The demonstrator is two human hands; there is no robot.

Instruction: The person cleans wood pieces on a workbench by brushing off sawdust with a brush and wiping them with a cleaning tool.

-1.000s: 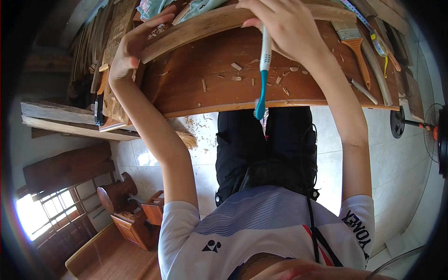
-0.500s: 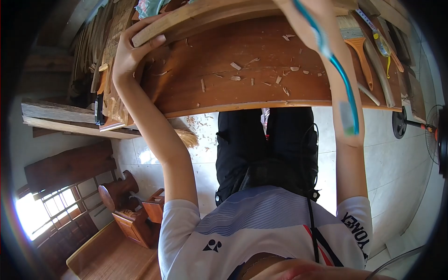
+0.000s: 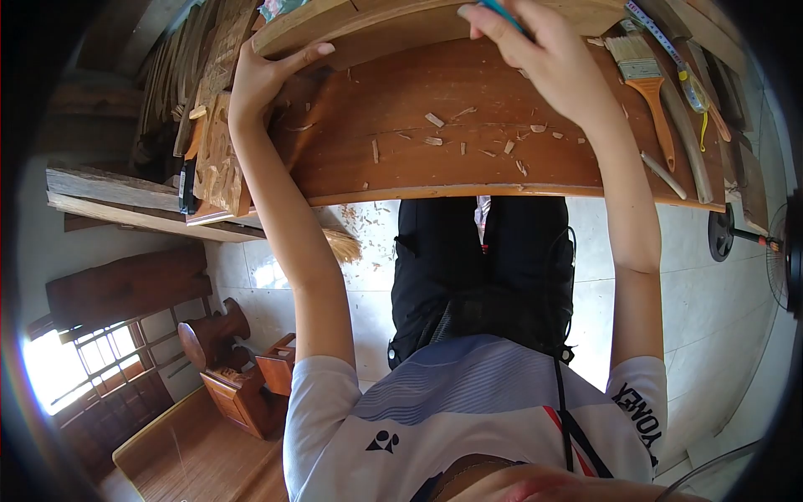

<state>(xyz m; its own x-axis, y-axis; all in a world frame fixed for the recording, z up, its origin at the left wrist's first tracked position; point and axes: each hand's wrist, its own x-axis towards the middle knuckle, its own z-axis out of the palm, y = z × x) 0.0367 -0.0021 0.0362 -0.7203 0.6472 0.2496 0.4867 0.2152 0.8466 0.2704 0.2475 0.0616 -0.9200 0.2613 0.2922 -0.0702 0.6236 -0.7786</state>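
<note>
Curved wood (image 3: 393, 38) sits in the left hand (image 3: 259, 88), thumb (image 3: 308, 57) outstretched.

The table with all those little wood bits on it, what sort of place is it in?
Probably a woodworking shop, maybe a small one. Wood chips are scattered on the table, a wide brush and a tape measure lie to the right, and the person is holding a long piece of wood.
</note>
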